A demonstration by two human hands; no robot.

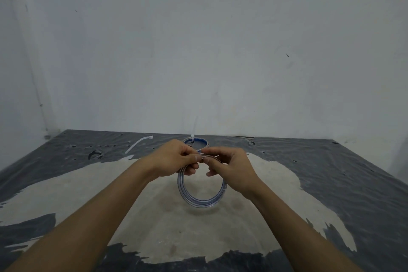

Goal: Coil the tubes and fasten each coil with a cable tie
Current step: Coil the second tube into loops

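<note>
Both hands up: left hand [176, 158] and right hand [229, 166] pinch the top of the tube coil [202, 200] hanging below them, tied coil [196, 141] just beyond.

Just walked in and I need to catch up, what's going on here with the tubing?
A person holds a coil of tube upright over the table. The left hand and right hand both pinch its top. No tie shows on it. A second coil lies flat at the back with a white tie on it, so it looks finished. A spare tie lies loose at the back left.
</note>
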